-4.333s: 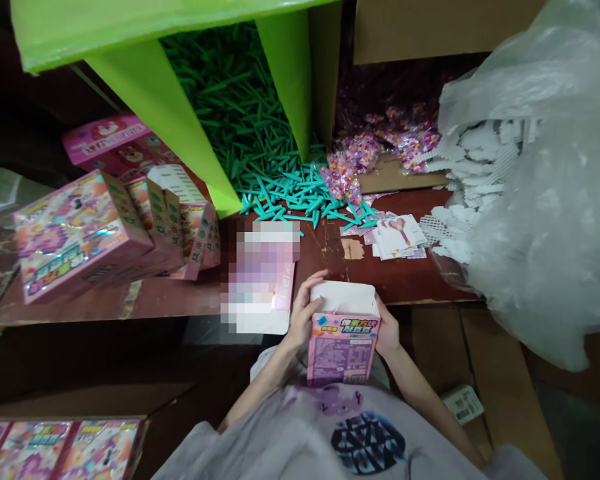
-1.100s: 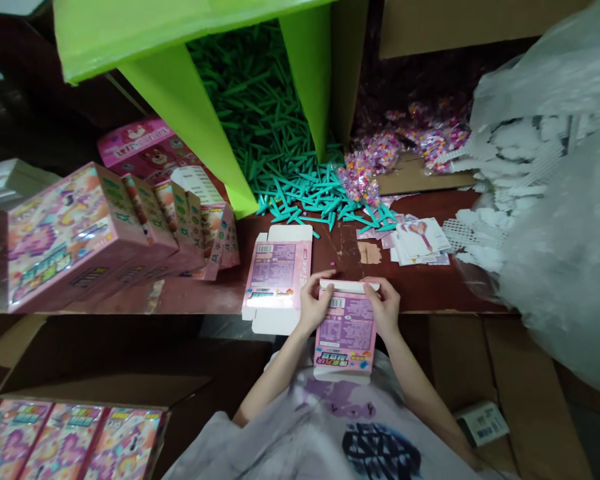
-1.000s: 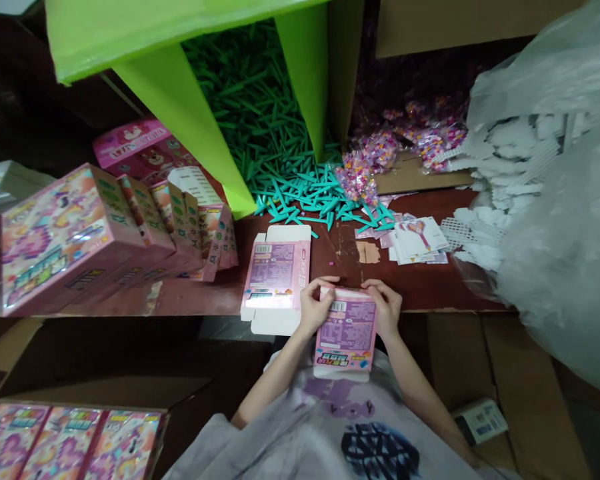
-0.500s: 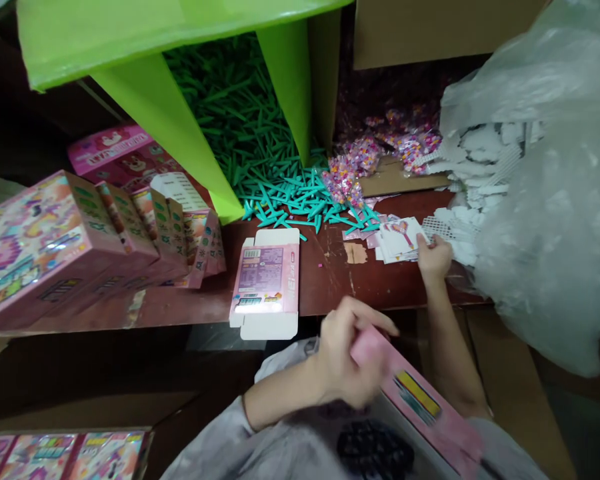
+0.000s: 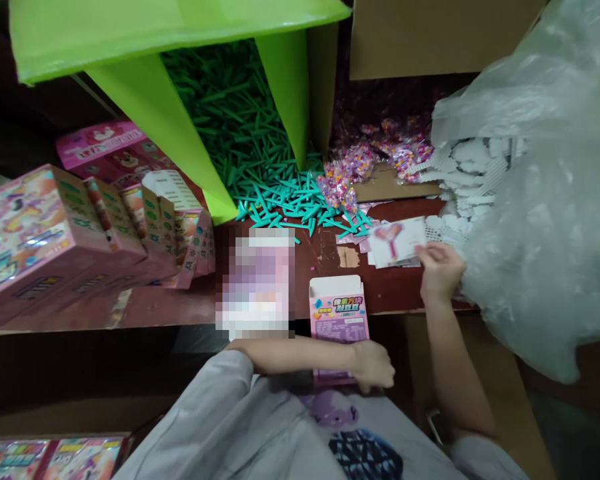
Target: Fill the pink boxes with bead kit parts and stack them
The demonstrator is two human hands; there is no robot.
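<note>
My left hand [image 5: 373, 365] is closed at the lower right edge of a small pink and purple box [image 5: 339, 327], its forearm lying across the box. The box stands at the table's front edge with a white flap up at its far end; some of my fingers are hidden. My right hand [image 5: 443, 270] pinches the right edge of a white card [image 5: 399, 240] printed with a pink wand-like picture. That card lies over a stack of similar cards. Left of my box is a flattened carton [image 5: 260, 283], its surface blurred by pixels.
Teal pointed sticks [image 5: 275, 200] spill from a green bin [image 5: 180, 33]. Bags of coloured beads [image 5: 343, 180] lie beside them. White perforated pieces [image 5: 473, 180] sit by a large clear plastic bag [image 5: 540, 267]. Several packed boxes [image 5: 30, 247] lean at left; more lie in a carton below.
My left hand has turned the pink box from slanting at my lap to upright at the table's edge, printed side up. My right hand has shifted the top card slightly.
</note>
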